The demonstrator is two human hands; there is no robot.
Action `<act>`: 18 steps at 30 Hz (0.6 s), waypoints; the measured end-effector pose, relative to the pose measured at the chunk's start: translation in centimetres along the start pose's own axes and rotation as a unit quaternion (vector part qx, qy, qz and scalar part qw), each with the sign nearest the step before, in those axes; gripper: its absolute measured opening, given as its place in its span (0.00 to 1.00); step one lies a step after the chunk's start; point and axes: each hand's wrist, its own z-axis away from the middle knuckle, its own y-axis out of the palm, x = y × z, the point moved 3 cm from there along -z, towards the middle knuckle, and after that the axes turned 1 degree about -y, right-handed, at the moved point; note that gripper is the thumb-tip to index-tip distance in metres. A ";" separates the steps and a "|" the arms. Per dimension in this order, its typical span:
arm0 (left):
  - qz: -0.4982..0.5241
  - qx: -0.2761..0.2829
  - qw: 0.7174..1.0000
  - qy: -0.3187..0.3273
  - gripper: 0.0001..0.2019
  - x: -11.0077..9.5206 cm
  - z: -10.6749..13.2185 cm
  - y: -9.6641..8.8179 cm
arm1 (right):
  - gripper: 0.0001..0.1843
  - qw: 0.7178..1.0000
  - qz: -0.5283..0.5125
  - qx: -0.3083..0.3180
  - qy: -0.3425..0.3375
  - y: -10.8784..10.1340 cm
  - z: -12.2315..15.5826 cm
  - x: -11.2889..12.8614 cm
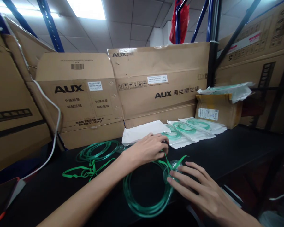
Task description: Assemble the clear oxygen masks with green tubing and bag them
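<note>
My left hand [148, 148] is curled, its fingers pinching the green elastic strap [174, 160] of a clear oxygen mask [171, 172]. My right hand [198, 186] lies open with fingers stretched out, fingertips resting on the mask. A coil of green tubing [142, 197] joined to the mask lies on the black table [227, 151] under and between my hands. A second coil of green tubing [97, 151] with a green strap [85, 171] lies to the left, beyond my left forearm.
White packets [194, 127] holding green tubing lie behind my hands, beside a blank white packet [144, 130]. A small cardboard box [219, 108] with more packets stands at the right. Large AUX cardboard sheets [142, 85] wall the back. A white cable [54, 132] hangs at left.
</note>
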 end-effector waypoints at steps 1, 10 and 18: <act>-0.016 -0.010 1.000 -0.023 0.05 0.4 0.3 -0.3 | 0.24 1.000 0.000 0.007 -0.001 0.0 0.0 -0.1; -0.089 -0.086 0.973 -0.196 0.06 1.9 9.9 -2.0 | 0.26 0.997 0.049 0.053 0.022 0.0 0.5 -0.8; 0.153 -0.118 0.954 -0.229 0.08 -1.7 13.1 2.4 | 0.36 0.998 0.010 0.056 0.036 0.6 -0.6 -1.8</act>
